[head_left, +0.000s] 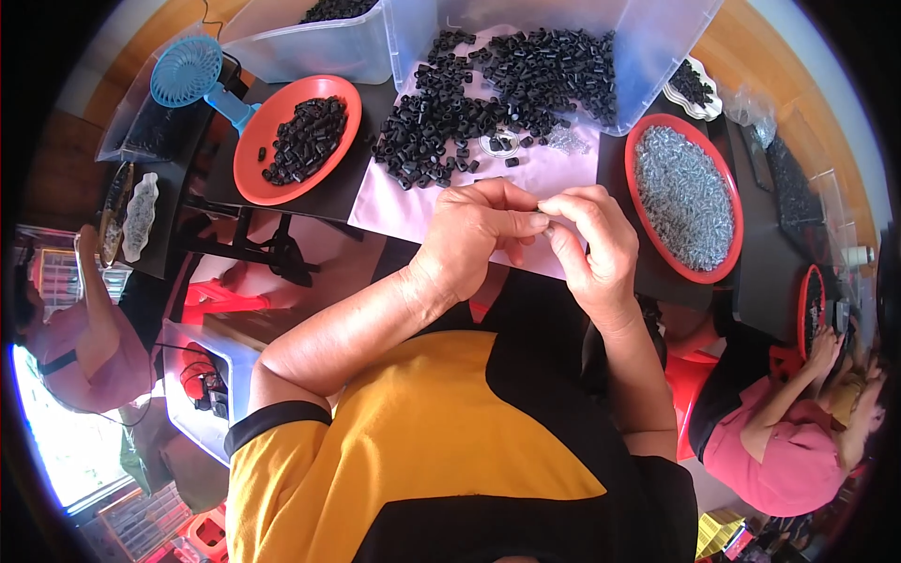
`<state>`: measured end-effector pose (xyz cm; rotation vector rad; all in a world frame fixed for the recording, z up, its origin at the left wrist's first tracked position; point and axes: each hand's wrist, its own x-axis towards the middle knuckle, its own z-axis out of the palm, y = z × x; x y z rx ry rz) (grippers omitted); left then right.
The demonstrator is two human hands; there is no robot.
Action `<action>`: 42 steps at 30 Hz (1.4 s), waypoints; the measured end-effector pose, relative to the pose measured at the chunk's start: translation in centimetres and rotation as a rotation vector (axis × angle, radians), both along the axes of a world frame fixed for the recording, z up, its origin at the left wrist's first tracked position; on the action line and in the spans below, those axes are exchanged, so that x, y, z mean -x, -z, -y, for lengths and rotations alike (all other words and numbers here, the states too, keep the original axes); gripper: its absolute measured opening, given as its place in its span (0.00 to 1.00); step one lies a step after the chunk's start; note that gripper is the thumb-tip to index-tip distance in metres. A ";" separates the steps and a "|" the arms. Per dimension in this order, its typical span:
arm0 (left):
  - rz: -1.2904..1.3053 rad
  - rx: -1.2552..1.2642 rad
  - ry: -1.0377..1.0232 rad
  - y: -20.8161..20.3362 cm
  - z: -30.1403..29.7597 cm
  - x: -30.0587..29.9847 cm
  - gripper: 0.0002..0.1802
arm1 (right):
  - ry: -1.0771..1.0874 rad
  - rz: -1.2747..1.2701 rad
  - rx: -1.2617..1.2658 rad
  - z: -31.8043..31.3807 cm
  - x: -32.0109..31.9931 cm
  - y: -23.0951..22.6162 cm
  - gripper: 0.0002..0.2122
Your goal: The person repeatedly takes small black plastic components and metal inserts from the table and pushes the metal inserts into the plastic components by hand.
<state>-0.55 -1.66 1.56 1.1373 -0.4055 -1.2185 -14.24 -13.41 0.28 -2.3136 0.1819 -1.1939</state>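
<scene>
In the head view, two bare hands meet near the middle, above the front edge of a pink cloth [389, 200]. Clock places count from where they meet. The left hand [469, 230] is on the 9 o'clock side, and the right hand [601, 246] is on the 3 o'clock side. On each hand, the thumb and pointing finger are close at the tips. The tips are too small to see well, so I cannot tell if they press on each other or pinch a tiny thing.

At 12 o'clock, lots of little black pieces [554, 75] are heaped on the cloth and run back into a big see-through bin [652, 56] lying open toward the hands. A few small clear bits [568, 141] lie at the near side of that heap.

At 3 o'clock, a red tray [638, 220] is full of shiny clear pieces [680, 197]. At 2 o'clock, a white wavy dish [715, 103] has black bits in it. At 10 o'clock, a red plate [249, 174] holds longer black pieces [305, 141], with a blue fan [188, 71] just past it.

One person in pink [99, 352] is between 8 and 9 o'clock, and another person in pink [779, 455] is between 4 and 5.
</scene>
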 end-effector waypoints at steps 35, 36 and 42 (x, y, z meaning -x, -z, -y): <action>0.705 0.348 -0.055 4.4 -0.2 -1.7 0.08 | 0.322 -0.472 0.412 5.4 -8.2 -1.5 0.05; 0.703 0.351 -0.056 4.2 -0.2 -1.7 0.08 | 0.323 -0.474 0.415 5.3 -8.1 -1.5 0.05; 0.844 0.446 -0.170 4.2 0.4 -1.4 0.08 | 0.323 -0.724 0.410 4.0 -8.4 -1.1 0.05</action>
